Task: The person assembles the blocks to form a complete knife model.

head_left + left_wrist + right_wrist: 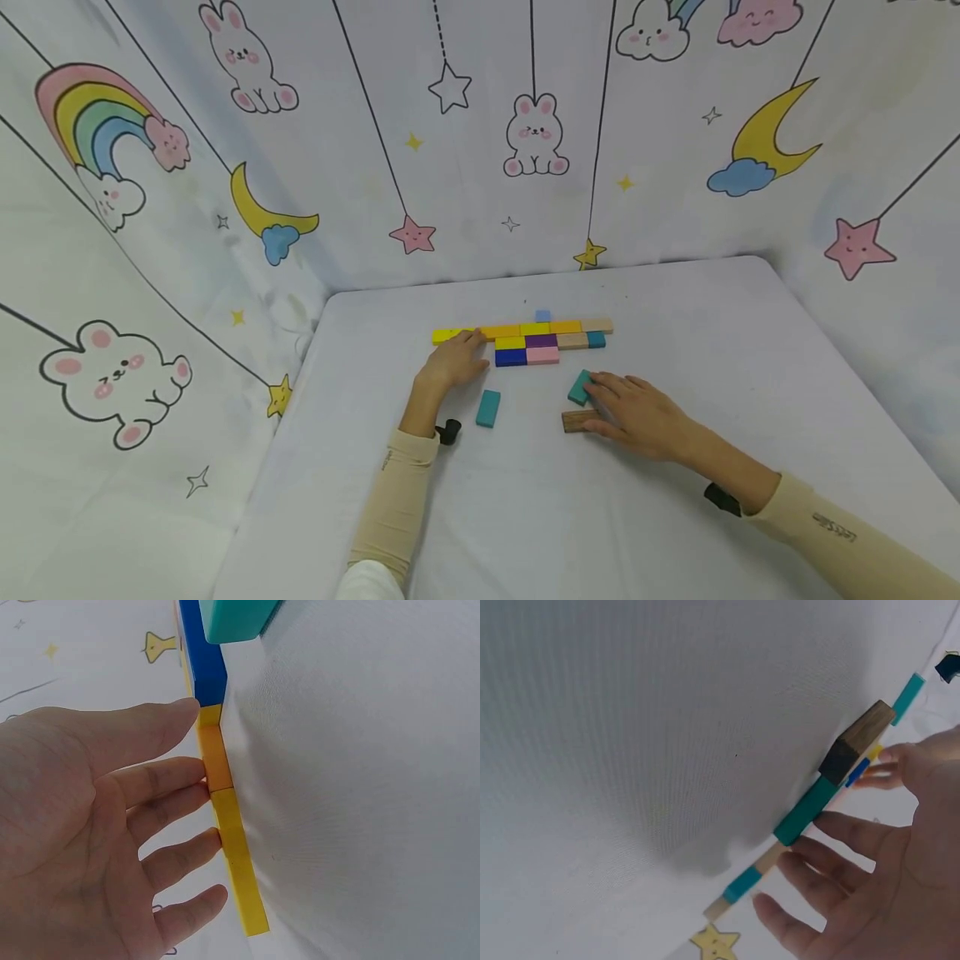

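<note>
Flat coloured blocks lie in adjoining rows on the white table. My left hand (453, 362) rests at the left of these rows, its fingertips against the yellow blocks (244, 870) and an orange block (217, 757), fingers spread and gently bent. My right hand (641, 417) lies over the table with extended fingers. Its fingertips touch a teal block (579, 387), and its thumb is at a brown wooden block (576, 421), whose right end is hidden. Another teal block (487, 409) lies apart, between the hands. Neither hand grips a block.
The rows also hold a dark blue block (511, 357), a pink block (542, 356), a purple block (541, 341) and a tan block (597, 326). A light blue block (543, 316) touches the back row. A patterned cloth (465, 192) hangs behind the table.
</note>
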Demonstrator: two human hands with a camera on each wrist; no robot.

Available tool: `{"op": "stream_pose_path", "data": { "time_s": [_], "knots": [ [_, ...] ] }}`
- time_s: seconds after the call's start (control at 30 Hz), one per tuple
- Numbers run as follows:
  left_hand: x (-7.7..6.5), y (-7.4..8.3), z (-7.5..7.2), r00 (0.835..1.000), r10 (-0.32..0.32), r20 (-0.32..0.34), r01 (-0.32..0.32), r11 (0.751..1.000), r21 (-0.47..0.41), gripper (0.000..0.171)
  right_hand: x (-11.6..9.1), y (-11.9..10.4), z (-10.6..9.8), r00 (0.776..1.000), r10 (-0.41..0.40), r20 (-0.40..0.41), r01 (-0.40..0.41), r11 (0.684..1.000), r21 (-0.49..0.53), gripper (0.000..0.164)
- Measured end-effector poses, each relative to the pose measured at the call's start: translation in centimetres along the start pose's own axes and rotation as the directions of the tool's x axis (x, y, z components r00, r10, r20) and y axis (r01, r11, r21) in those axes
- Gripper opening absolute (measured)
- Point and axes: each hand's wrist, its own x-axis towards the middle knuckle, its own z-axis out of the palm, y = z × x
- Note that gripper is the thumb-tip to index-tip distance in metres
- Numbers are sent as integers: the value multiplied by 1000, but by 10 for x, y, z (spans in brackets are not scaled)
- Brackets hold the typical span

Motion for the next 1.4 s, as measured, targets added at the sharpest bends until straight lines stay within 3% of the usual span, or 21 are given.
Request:
{"op": "stream_pose_path", "data": {
  "time_s": [0.33, 0.6, 0.9, 1.4],
  "knots": [
    [0, -2, 1, 1000, 17, 3, -17, 1000, -4, 59, 3, -2, 1, 997, -27, -66, 20, 994, -110, 64],
    [0, -2, 0, 1000, 15, 0, -15, 1000, 0, 59, 11, -6, -2, 1000, 15, -16, -17, 993, -121, 67],
    [0, -3, 0, 1000, 23, -4, -23, 1000, 4, 59, 16, -4, -5, 994, 99, 36, -96, 993, -62, 70],
    [1, -3, 2, 1000, 13, -9, -14, 1000, -13, 59, 25, 1, -3, 989, 142, 47, -141, 990, -28, 69]
  ]
}}
